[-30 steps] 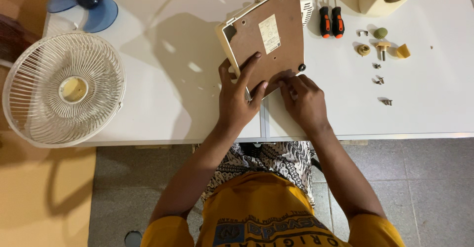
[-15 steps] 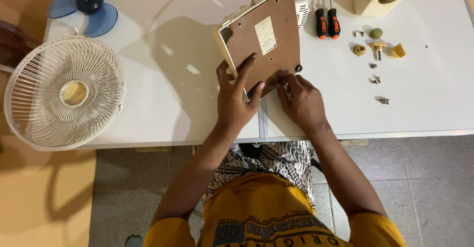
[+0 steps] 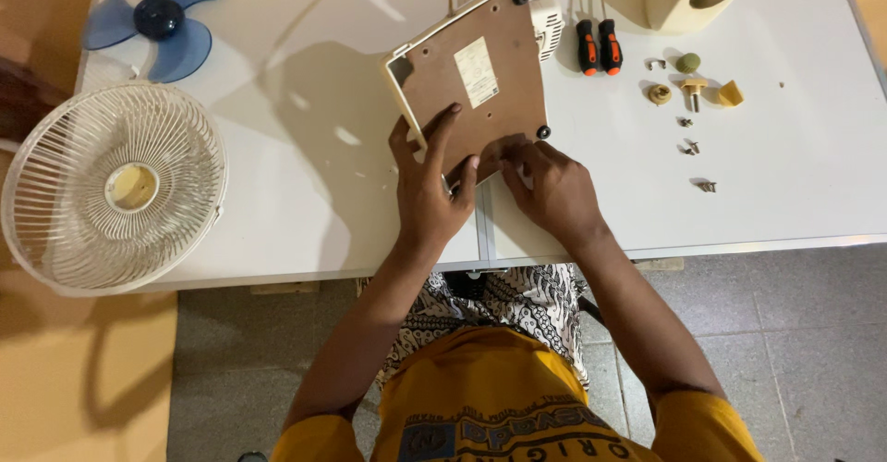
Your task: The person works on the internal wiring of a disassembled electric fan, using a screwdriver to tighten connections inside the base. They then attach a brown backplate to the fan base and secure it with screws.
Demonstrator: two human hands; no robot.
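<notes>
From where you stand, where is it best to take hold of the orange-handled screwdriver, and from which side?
Probably grip the orange-handled screwdriver by its thick orange-and-black handle, coming from the right: a second screwdriver lies close on its left. Its thin shaft points away from the person, so the handle end is nearer to the right hand.

- The single head view looks steeply down from above the person, facing forward across the white table.
- It sits at arm's length, near enough to fill the frame with the tabletop, both forearms, the lap and the grey floor tiles.
</notes>
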